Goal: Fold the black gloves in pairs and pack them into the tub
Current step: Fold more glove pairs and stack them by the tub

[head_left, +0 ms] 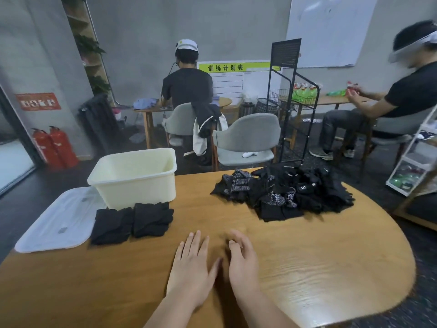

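Left hand flat on table, fingers straight, holding nothing — right hand beside it, fingers loosely curled, nothing held. Glove pile far right — tub left.

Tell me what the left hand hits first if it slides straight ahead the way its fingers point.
Mostly bare table: the left hand points into the gap between the tub and the loose glove pile; it might clip the pile's left edge.

Cream tub; black gloves, some white-dotted; white lid; wood-grain brown table; red extinguishers.
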The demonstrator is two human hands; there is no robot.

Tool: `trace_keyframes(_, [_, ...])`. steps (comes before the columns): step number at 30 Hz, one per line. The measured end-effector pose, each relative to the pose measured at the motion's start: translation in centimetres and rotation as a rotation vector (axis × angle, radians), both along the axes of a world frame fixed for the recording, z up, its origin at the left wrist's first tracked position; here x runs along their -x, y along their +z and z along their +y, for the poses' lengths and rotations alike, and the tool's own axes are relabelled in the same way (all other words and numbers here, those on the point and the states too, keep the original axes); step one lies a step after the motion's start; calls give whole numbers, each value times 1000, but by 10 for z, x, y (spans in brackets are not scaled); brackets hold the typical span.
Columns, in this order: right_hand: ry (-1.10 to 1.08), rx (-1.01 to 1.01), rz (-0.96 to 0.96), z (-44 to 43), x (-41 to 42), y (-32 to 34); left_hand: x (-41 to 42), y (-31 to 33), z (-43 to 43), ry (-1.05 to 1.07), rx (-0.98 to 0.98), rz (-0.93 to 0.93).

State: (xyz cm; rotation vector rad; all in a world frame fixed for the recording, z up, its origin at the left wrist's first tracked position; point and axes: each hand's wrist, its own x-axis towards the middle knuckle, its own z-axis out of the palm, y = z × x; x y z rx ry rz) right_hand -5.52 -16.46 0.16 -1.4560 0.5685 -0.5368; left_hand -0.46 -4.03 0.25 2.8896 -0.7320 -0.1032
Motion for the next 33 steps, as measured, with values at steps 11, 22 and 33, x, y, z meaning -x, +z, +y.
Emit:
trace_keyframes(11, [-62,1028,317,-108,-28,32,-1,2,0,-23,16,-37])
trace_keyframes(22, [69,1257,687,-150,-77,43,-1,1,1,-17,83,-58])
trace_keyframes(33, [213,1501,154,-115,-27,17,3,3,2,2,166,-83])
